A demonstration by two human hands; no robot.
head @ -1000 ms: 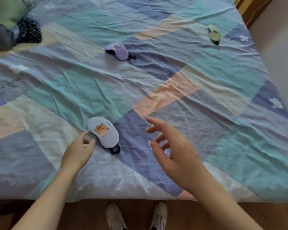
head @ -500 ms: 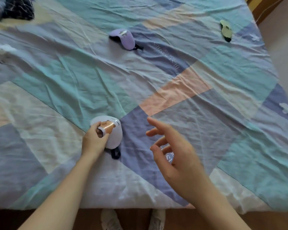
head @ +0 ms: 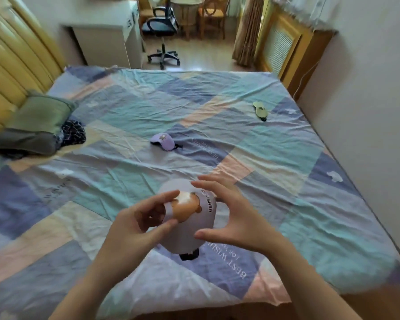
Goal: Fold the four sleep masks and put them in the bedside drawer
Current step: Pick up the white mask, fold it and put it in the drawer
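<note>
My left hand point(head: 136, 224) pinches the left edge of a pale lilac sleep mask point(head: 192, 229) with an orange capybara print, held up above the bed with its black strap dangling below. My right hand point(head: 236, 218) is spread around the mask's right side, fingers apart, at most brushing it. A purple sleep mask point(head: 163, 141) lies mid-bed. A green sleep mask point(head: 260, 109) lies near the far right edge. No fourth mask or drawer shows.
The patchwork bedsheet point(head: 125, 172) covers the bed. Green and grey pillows point(head: 39, 114) and a dark checked cloth point(head: 73, 132) lie at the left by the yellow headboard point(head: 14, 56). A white cabinet point(head: 104, 40) and office chair point(head: 163, 28) stand beyond the bed. A wall runs along the right.
My left hand has lifted the capybara mask off the sheet, and my right hand has closed in around it. The view has tilted up, showing the room.
</note>
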